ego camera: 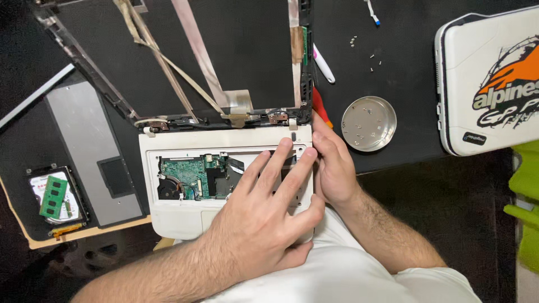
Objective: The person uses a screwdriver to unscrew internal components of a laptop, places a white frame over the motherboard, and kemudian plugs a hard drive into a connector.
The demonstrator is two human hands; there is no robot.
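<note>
A small white laptop base [168, 216] lies open in front of me, its keyboard removed so the green circuit board [188, 175] and a black fan show. Its dark screen panel [236, 50] is folded back flat, with ribbon cables taped across it. My left hand [264, 216] lies flat, fingers spread, over the right half of the base. My right hand [334, 163] grips the base's right edge near the hinge, thumb and fingers pressed on the white frame.
A round metal dish [369, 123] with small screws sits right of the laptop. Loose screws, a white pen [324, 64] and a red-handled tool lie nearby. A white laptop lid [488, 84] is at far right. A hard drive with a green memory stick [53, 196] rests at left on a grey panel.
</note>
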